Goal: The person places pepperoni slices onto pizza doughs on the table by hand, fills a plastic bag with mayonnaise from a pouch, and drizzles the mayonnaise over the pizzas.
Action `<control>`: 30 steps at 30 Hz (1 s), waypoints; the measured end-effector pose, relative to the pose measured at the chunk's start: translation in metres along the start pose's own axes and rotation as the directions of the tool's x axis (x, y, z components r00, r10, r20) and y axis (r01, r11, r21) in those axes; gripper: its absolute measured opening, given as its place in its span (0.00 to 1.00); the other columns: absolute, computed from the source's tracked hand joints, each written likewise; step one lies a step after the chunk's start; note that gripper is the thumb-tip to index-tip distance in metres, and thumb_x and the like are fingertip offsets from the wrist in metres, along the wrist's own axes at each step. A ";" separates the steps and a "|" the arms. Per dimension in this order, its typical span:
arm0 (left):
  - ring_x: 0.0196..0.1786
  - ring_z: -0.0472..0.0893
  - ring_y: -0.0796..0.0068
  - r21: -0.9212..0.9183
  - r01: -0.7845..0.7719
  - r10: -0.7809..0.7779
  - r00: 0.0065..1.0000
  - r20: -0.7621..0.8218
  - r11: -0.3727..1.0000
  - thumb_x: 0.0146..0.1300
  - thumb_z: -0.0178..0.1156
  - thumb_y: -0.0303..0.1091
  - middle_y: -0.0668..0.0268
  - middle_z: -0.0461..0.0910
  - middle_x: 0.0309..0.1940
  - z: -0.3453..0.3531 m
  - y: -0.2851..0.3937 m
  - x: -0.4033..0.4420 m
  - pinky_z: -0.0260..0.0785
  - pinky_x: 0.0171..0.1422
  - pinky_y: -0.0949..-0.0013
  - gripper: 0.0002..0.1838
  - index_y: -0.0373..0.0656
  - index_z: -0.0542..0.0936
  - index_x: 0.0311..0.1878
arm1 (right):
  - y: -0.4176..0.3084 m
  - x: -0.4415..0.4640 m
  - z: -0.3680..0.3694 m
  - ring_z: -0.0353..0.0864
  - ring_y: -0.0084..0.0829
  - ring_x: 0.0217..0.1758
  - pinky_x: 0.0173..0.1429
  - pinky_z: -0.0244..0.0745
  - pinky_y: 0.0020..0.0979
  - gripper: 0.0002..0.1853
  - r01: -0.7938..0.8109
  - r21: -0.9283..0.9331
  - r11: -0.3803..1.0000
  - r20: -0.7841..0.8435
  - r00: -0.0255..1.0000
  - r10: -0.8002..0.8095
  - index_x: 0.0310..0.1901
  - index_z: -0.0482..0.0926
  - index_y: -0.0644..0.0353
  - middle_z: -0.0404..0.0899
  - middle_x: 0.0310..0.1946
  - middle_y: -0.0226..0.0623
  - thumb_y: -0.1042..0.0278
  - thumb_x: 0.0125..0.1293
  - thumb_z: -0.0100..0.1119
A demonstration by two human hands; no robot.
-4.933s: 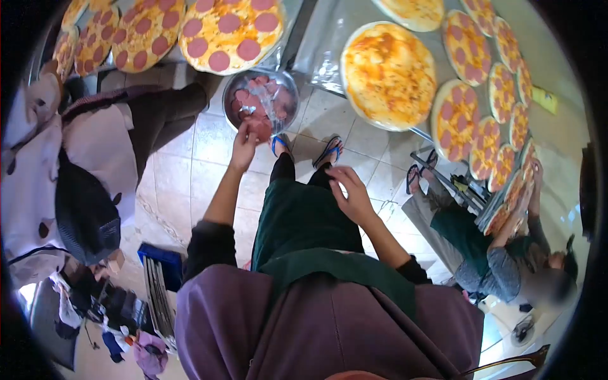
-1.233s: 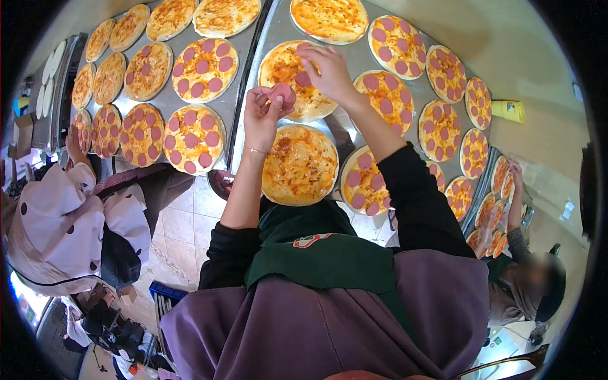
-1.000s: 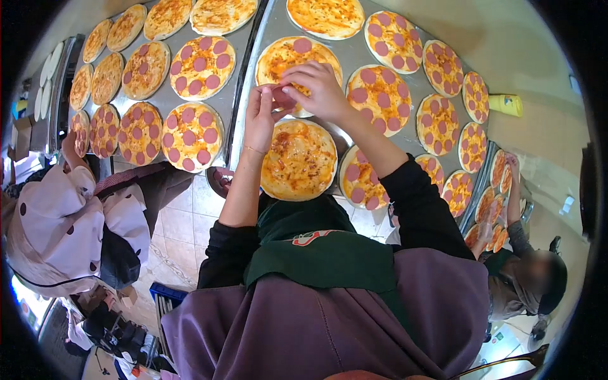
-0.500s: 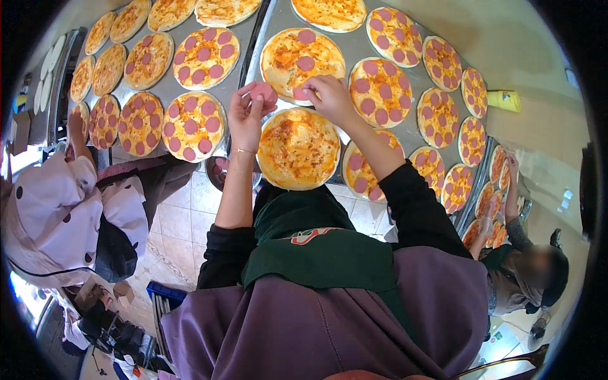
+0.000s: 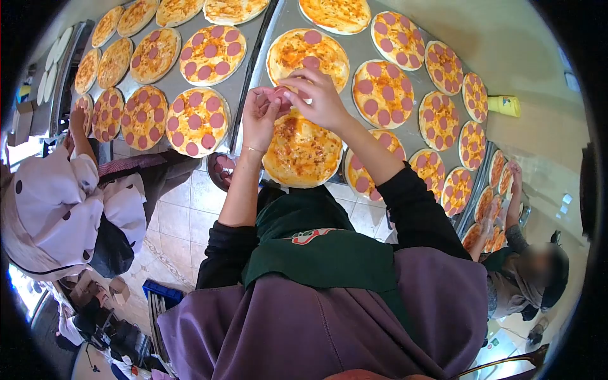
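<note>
My left hand (image 5: 258, 120): fingers bent round a small stack of slices (image 5: 277, 95), thumb on top. My right hand (image 5: 316, 98): fingertips brought to the same stack; whether one slice is pinched there, I cannot tell. Change noted: half a second ago this hand was at the near edge of the part-topped pizza (image 5: 307, 49), setting a slice; it has since come back to the stack. Meaning: that pizza, just beyond both hands, shows two slices on its far and middle parts; the one at the near edge lies hidden behind my fingers, and the left side remains bare, so its topping is incomplete. Nearer than the hands, under my wrists: one plain pizza (image 5: 302, 155), at the tray edge against my apron (image 5: 316, 263), so that I reach across it. Right of the right hand: a topped pizza (image 5: 383, 94), with more beyond it on the same tray (image 5: 360, 45). Below and left of the left hand, partly behind my forearm: a bowl (image 5: 211, 174) with further slices. Well left: a second tray (image 5: 171, 87) of pizzas, a co-worker's hand (image 5: 77, 120) at its near edge. Far right: a yellow container (image 5: 504, 106).
</note>
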State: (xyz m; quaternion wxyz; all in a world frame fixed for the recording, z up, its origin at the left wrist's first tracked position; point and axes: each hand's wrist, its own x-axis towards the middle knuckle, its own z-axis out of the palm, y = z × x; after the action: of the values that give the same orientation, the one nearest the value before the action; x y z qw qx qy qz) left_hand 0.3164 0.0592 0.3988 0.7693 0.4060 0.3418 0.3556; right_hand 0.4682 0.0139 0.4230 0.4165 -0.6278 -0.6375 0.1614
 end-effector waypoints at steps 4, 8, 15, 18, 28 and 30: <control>0.45 0.79 0.71 0.018 0.004 -0.005 1.000 0.006 1.000 0.66 0.50 0.25 0.58 0.75 0.44 -0.002 -0.001 0.001 0.77 0.48 0.67 0.10 0.39 0.65 0.49 | 0.002 0.001 0.005 0.73 0.33 0.46 0.51 0.63 0.36 0.07 0.146 -0.155 0.977 0.001 0.989 -0.148 0.36 0.81 0.51 0.76 0.38 0.30 0.69 0.55 0.60; 0.45 0.79 0.72 -0.177 0.134 -0.136 0.991 -0.001 0.975 0.68 0.50 0.29 0.59 0.75 0.44 -0.009 -0.002 0.003 0.77 0.47 0.67 0.10 0.39 0.65 0.50 | 0.002 0.002 0.008 0.75 0.33 0.42 0.50 0.63 0.35 0.03 0.099 0.005 0.995 0.016 0.995 -0.099 0.33 0.80 0.53 0.77 0.35 0.29 0.70 0.55 0.59; 0.45 0.79 0.66 -0.091 0.041 -0.054 0.987 -0.153 0.995 0.65 0.51 0.24 0.57 0.74 0.47 -0.018 -0.012 0.004 0.77 0.50 0.64 0.13 0.37 0.66 0.52 | 0.037 0.035 0.020 0.77 0.35 0.35 0.41 0.66 0.34 0.03 -0.136 0.118 0.984 -0.053 0.988 0.143 0.31 0.77 0.57 0.79 0.28 0.34 0.70 0.55 0.58; 0.45 0.80 0.65 -0.092 0.023 -0.037 0.988 -0.152 0.995 0.64 0.52 0.22 0.57 0.74 0.47 -0.020 -0.009 0.004 0.77 0.49 0.63 0.15 0.36 0.67 0.53 | 0.052 0.050 0.034 0.77 0.34 0.37 0.44 0.66 0.37 0.04 -0.235 0.125 0.964 -0.002 0.971 0.237 0.33 0.78 0.55 0.78 0.29 0.33 0.67 0.57 0.57; 0.44 0.80 0.67 -0.036 -0.006 0.001 0.990 -0.142 0.999 0.62 0.54 0.21 0.57 0.75 0.45 -0.016 -0.001 0.006 0.79 0.47 0.65 0.12 0.38 0.66 0.48 | 0.061 0.061 0.041 0.75 0.37 0.43 0.52 0.63 0.42 0.08 -0.092 -0.460 0.883 -0.237 0.971 -0.022 0.38 0.79 0.51 0.75 0.35 0.32 0.63 0.58 0.56; 0.45 0.79 0.67 -0.041 0.002 -0.008 0.991 -0.133 0.999 0.62 0.55 0.21 0.58 0.74 0.45 -0.016 -0.002 0.008 0.78 0.49 0.64 0.11 0.39 0.66 0.46 | 0.054 0.054 0.034 0.74 0.37 0.45 0.51 0.64 0.39 0.08 -0.021 -0.023 1.000 -0.076 0.997 0.019 0.38 0.80 0.52 0.75 0.36 0.33 0.64 0.57 0.57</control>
State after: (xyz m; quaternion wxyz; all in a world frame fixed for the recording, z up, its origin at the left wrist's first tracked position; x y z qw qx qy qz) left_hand 0.3077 0.0712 0.3883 0.7538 0.3649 0.3861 0.3867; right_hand 0.4865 0.0838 0.3803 0.4312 -0.6448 -0.6168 0.1337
